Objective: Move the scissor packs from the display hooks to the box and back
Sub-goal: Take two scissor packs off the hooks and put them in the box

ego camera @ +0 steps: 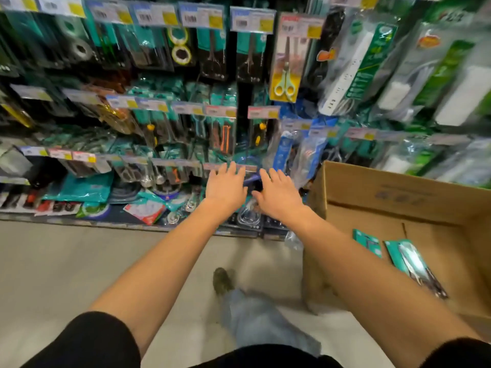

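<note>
Both hands, left [225,188] and right [279,195], reach flat-fingered and empty toward low hooks [247,168] at 12 o'clock, probably to unhook packs; two packs [414,264] lie in the box [398,189] at 3 o'clock.

Brown box [372,187]; teal scissor packs [398,254]; yellow-handled scissors [284,85].

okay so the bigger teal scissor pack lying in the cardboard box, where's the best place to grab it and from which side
Probably by its teal card end, coming from above. The scissor pack lies flat on the box floor, that end nearest the smaller pack; the dark handle end is bulkier.
</note>
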Demonstrator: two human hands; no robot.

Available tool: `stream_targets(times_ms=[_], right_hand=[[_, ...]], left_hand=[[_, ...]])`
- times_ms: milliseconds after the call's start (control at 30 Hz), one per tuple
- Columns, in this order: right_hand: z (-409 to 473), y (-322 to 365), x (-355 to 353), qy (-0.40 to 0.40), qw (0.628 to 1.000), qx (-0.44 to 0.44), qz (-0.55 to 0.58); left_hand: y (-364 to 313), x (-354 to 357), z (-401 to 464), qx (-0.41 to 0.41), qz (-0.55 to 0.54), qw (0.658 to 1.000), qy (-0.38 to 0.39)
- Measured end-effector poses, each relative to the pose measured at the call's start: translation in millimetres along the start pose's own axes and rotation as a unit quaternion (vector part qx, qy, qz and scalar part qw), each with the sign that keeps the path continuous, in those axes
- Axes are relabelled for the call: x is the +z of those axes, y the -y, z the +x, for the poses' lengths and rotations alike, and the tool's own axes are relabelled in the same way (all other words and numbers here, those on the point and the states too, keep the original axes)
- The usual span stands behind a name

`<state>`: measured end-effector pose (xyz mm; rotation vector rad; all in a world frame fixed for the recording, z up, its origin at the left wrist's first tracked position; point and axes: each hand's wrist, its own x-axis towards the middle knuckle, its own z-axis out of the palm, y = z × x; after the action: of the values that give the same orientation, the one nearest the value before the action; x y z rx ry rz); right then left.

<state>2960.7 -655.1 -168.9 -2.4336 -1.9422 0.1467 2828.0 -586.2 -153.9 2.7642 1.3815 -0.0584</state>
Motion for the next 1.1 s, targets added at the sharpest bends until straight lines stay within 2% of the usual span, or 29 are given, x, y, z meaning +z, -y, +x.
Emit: stream_targets(times_ms=[133,333,567,800,1100], right_hand=[[-51.6,-42.8,-5.3,-0.011,0.999,0.042,-0.009],[-115.7,-105.0,-14.3,-0.025,0.992,0.119,-0.024],[-162.6,-179.2,-6.4,-0.008,0.981,0.194,-0.011],[-191.4,-264.9,24.6,0.042,0.968,0.248,0.009],[-192.7,-376.3,69.7,0.236,0.939,0.245,0.046]], left_hand=[[-43.7,4.7,-17.9,0.042,-0.019,0.999,-0.025],[-121.2,-0.4,-26.9,0.147,-0.034,0.986,-0.069],[-214.1,6.6,-24.5,0.228,-0.032,0.972,-0.045],[-297.4,43.6,-3.8,0.243,0.004,0.969,0.049],[-375.2,101.7,22.6,0.175,0.031,0.962,0.207]])
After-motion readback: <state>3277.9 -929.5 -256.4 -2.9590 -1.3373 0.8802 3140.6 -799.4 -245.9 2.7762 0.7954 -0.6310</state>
